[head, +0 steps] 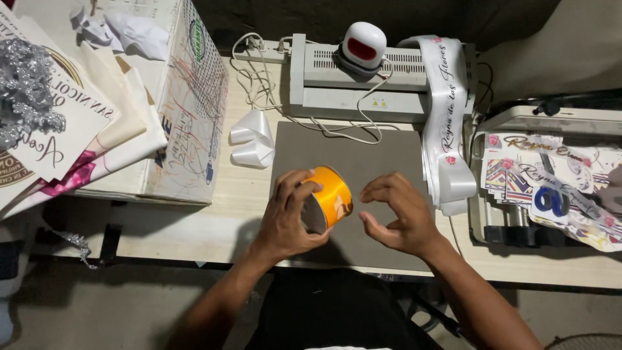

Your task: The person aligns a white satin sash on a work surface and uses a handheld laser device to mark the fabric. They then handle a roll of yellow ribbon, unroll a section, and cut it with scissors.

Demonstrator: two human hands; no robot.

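— Pale wooden surface (214, 227), dim room, dark floor below. Report what lies on it.

— A grey mat (363, 162) sits at the centre. Behind it stands a grey laminating machine (330, 81) with a small white and red heat press (363, 44) resting on top, cords trailing forward onto the mat. A white printed sash (447, 123) hangs over the machine's right end and runs down beside the mat.

— Left hand?

— The left hand (288, 217) is clamped around a roll of orange ribbon (330, 198), fingers over the top, thumb underneath. The roll is held just above the mat, its open core tilted toward the camera.

— Right hand?

— The right hand (398, 214) holds nothing I can make out. Its fingers are curled, thumb and fingertips apart, just beside the roll. Whether it touches a ribbon end, I cannot tell.

— Surroundings?

— A folded white ribbon piece (253, 137) lies left of the mat. Further left stands a cardboard box (188, 110) with printed sashes (84, 129) and silver tinsel (26, 91) piled on it. On the right, a cutting machine (551, 120) carries printed sheets (557, 188).
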